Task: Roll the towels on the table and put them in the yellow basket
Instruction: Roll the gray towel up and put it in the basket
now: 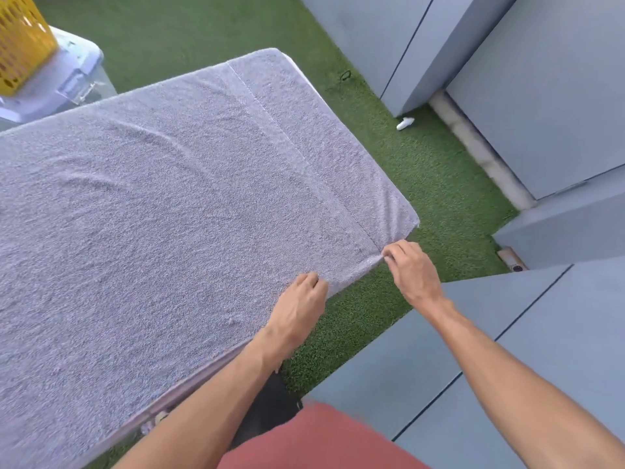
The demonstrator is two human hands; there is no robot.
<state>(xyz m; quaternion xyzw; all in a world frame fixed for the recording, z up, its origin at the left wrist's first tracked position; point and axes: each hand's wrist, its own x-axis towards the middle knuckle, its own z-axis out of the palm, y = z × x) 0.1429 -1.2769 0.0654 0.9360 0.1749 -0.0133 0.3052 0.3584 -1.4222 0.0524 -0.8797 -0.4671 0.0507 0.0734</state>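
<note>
A large grey towel (pixel 176 204) lies spread flat over the table and hides its top completely. My left hand (pixel 301 299) pinches the towel's near edge, fingers curled on the cloth. A little to the right, my right hand (pixel 412 265) pinches the same edge close to the near right corner, where a stitched band runs across. The yellow basket (pixel 20 42) stands at the far left on a clear plastic box (pixel 64 79), only partly in view.
Green artificial grass (pixel 422 170) surrounds the table. Grey panels and walls (pixel 541 96) rise at the right and a grey slab (pixel 439 350) lies near my right forearm. A small white object (pixel 404 123) lies on the grass by the wall.
</note>
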